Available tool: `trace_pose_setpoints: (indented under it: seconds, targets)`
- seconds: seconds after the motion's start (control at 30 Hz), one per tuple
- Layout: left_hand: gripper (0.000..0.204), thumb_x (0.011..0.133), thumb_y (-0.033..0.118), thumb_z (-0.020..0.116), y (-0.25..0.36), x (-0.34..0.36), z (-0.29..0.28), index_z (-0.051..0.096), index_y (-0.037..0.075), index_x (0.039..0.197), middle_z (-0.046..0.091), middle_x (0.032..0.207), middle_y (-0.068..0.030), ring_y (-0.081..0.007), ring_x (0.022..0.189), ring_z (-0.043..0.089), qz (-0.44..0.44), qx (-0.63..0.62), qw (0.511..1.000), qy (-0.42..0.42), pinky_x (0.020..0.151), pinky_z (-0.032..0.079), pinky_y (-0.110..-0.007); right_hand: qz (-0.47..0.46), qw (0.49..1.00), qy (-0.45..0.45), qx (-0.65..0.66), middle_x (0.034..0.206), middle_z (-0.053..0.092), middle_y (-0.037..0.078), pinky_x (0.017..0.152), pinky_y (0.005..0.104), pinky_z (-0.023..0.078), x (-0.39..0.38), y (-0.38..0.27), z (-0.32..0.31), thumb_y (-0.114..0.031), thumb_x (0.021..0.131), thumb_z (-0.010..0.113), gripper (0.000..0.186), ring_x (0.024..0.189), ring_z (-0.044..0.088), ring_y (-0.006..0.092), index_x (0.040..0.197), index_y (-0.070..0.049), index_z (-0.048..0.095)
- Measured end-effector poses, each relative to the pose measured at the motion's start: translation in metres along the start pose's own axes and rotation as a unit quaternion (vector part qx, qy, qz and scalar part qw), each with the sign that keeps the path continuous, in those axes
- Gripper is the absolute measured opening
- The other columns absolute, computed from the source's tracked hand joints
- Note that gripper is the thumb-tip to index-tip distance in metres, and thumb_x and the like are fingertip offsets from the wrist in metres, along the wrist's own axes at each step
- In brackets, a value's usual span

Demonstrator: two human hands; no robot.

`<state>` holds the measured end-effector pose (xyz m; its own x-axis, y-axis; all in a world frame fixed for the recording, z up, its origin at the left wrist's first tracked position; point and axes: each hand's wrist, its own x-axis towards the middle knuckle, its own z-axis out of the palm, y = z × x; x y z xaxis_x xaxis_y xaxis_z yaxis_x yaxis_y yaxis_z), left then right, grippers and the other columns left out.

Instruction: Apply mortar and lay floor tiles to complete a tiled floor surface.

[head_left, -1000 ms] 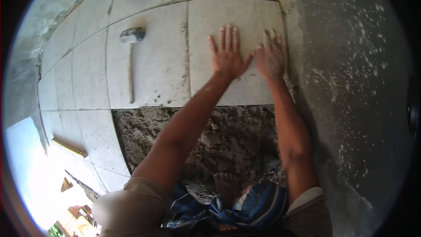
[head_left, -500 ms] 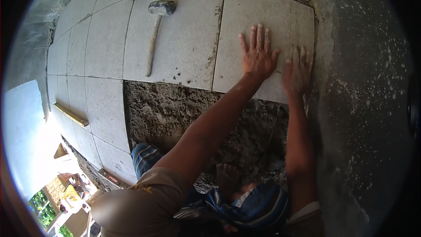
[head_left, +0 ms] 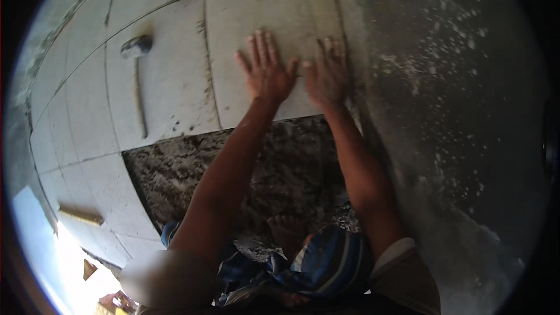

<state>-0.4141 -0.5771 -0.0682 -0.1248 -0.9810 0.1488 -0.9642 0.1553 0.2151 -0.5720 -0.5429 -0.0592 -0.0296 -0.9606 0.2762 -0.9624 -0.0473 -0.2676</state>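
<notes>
My left hand [head_left: 268,70] lies flat on a large pale floor tile [head_left: 233,17], its fingers spread and nothing in it. Close beside it, my right hand [head_left: 328,74] rests on the same tile along its right edge, next to the wall. Its fingers are stretched out, and the palm presses on the surface. A rubber mallet [head_left: 137,79] with a dark head and a pale handle lies on the neighbouring tile, left of my hands.
Rough wet mortar [head_left: 181,160] fills the gap between the tiles and my bare foot [head_left: 287,230]. A grey, splattered wall [head_left: 420,111] rises along the right. At the lower left, a yellowish wooden strip [head_left: 81,216] lies on laid tiles.
The view has turned and shifted right, so the tiles and mallet appear farther left. My hands stay flat on the same tile, the right one still near its wall-side edge.
</notes>
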Motion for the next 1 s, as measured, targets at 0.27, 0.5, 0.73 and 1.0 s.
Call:
trace_pose_setpoints:
  seconds: [0.27, 0.5, 0.73, 1.0]
  targets:
    - [0.089, 0.104, 0.064, 0.040, -0.007, -0.001, 0.001, 0.019, 0.005, 0.167, 0.016, 0.174, -0.0152, -0.0335, 0.162, 0.010, 0.029, 0.002, 1.000, -0.010, 0.124, 0.001, -0.067, 0.035, 0.998, -0.038, 0.023, 0.162, 0.036, 0.029, 0.128, 0.0544, 0.016, 0.004, -0.006, -0.006, -0.044, 0.103, 0.048, 0.072, 0.156, 0.026, 0.0423, 0.156, 0.003, 0.038]
    - [0.090, 0.102, 0.061, 0.046, -0.008, 0.009, -0.012, 0.022, 0.000, 0.165, 0.021, 0.173, -0.0182, -0.0363, 0.161, 0.015, 0.047, 0.009, 0.997, -0.056, 0.124, 0.005, -0.068, 0.041, 0.999, -0.020, 0.024, 0.159, 0.037, 0.031, 0.127, 0.0542, 0.018, 0.006, -0.015, -0.013, -0.040, 0.100, 0.054, 0.071, 0.153, 0.028, 0.0460, 0.153, 0.006, 0.040]
    - [0.119, 0.085, 0.081, 0.054, -0.037, 0.064, -0.020, 0.018, 0.001, 0.166, 0.015, 0.174, -0.0159, -0.0323, 0.162, 0.010, 0.185, -0.006, 0.981, -0.066, 0.125, -0.002, -0.066, 0.037, 0.999, 0.021, 0.015, 0.158, 0.039, 0.031, 0.128, 0.0539, 0.018, 0.103, 0.001, 0.026, -0.048, 0.100, 0.054, 0.077, 0.152, 0.029, 0.0460, 0.153, 0.006, 0.039]
    - [0.121, 0.084, 0.082, 0.053, -0.027, 0.068, -0.021, 0.017, 0.000, 0.166, 0.012, 0.175, -0.0176, -0.0326, 0.163, 0.005, 0.154, -0.001, 0.981, -0.115, 0.125, -0.006, -0.066, 0.036, 0.997, -0.061, -0.037, 0.166, 0.028, 0.029, 0.129, 0.0518, 0.013, 0.111, 0.002, 0.021, -0.061, 0.099, 0.050, 0.095, 0.158, 0.019, 0.0410, 0.160, 0.008, 0.025]
